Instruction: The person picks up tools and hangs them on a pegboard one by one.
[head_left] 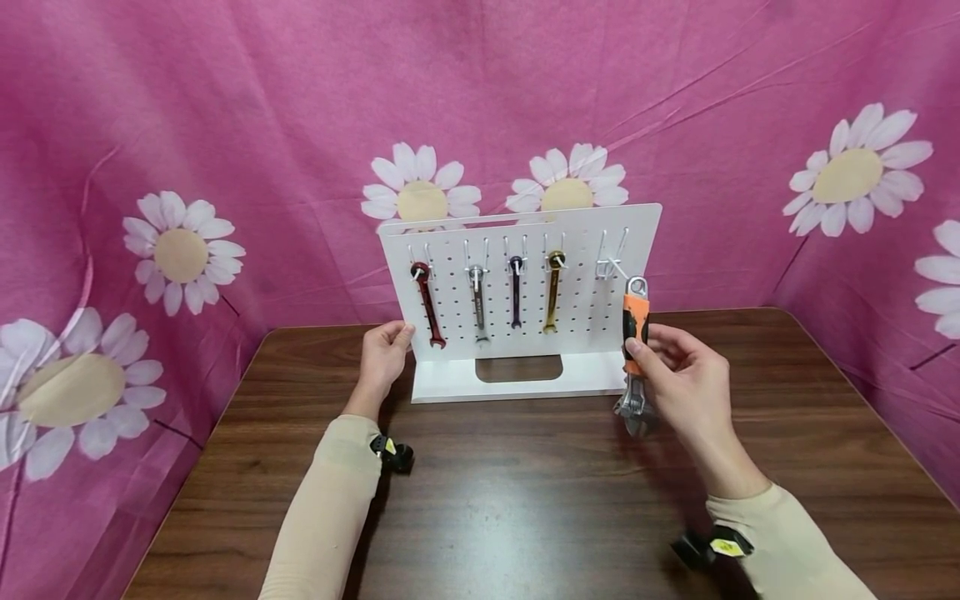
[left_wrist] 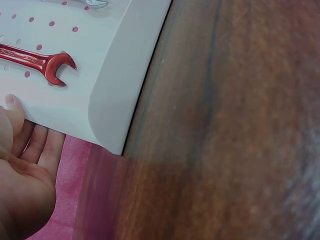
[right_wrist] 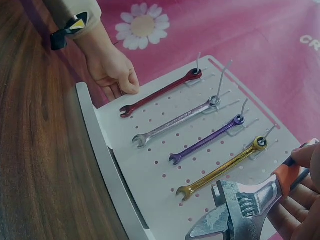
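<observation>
A white pegboard stand (head_left: 607, 218) stands upright on the table. My left hand (head_left: 384, 358) holds its left edge, thumb in front and fingers behind, as the left wrist view shows. My right hand (head_left: 693, 379) grips an adjustable wrench (head_left: 635, 312) by its orange-and-black handle, head down, at the board's right side. The wrench's end hole is by the tip of the rightmost hook (head_left: 609, 265); I cannot tell whether it is on it. A red wrench (head_left: 429, 307), a silver wrench (head_left: 480, 308), a purple wrench (head_left: 516, 293) and a gold wrench (head_left: 553, 293) hang from hooks.
The brown wooden table (head_left: 495, 508) extends in front of the stand and to both sides. Behind it hangs a pink cloth (head_left: 315, 108) printed with white daisies. The stand's base (head_left: 442, 387) has an oval cutout. Each wrist wears a black camera on a strap.
</observation>
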